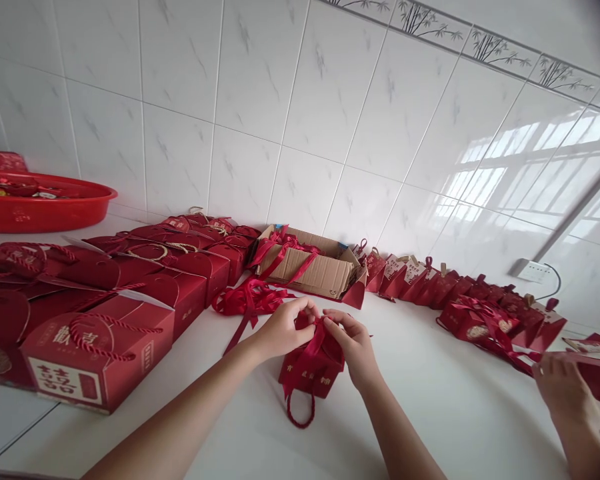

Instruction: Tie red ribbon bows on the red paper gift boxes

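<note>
A small red gift box [305, 373] stands on the white table in front of me, its twisted cord handle [301, 424] hanging down at the near side. Red satin ribbon [316, 340] runs over its top. My left hand [291, 325] pinches the ribbon above the box, thumb and fingers together. From the other side my right hand [351, 340] also pinches ribbon, its fingertips close to the left ones. The exact crossing of the ribbon between the fingertips is partly hidden. Behind my left hand lies a loose heap of red ribbon [253, 298].
Rows of larger red gift boxes [125, 347] fill the left, with a red plastic basin [55, 207] behind. A cardboard box [310, 270] holding ribbon stands by the tiled wall. Small red boxes [430, 287] line the back right. Another person's hand [565, 393] holds a red box at far right.
</note>
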`<action>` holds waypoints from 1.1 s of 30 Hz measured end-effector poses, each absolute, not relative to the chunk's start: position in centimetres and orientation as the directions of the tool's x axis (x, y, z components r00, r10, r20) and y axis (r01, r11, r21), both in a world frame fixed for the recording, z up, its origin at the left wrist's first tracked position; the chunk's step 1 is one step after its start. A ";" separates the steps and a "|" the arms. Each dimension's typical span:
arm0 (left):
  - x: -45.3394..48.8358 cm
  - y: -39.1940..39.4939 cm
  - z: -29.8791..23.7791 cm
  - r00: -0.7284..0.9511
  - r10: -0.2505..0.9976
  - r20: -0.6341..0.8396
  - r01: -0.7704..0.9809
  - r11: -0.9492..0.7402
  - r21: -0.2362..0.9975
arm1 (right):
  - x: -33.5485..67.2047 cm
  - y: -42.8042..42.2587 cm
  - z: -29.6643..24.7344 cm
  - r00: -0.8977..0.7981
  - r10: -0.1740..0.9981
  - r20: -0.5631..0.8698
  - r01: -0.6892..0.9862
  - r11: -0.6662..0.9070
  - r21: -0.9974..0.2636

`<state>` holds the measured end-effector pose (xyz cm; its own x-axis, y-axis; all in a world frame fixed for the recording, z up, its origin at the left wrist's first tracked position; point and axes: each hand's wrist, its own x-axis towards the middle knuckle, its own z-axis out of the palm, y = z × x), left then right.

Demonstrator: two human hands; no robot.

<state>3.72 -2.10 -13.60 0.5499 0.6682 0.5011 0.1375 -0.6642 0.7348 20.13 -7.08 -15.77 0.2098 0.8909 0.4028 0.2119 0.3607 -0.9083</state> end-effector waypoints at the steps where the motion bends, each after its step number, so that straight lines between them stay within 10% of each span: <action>1: 3.7 -2.0 -13.6 0.545 0.674 0.499 0.142 -0.661 0.737 | 20.2 -7.1 -15.9 0.222 0.890 0.399 0.197 0.360 -0.912; 33: 4.1 -1.6 -13.9 0.402 0.781 0.477 0.129 -0.565 0.815 | 20.1 -7.2 -16.0 0.092 0.874 0.477 0.412 0.402 -0.817</action>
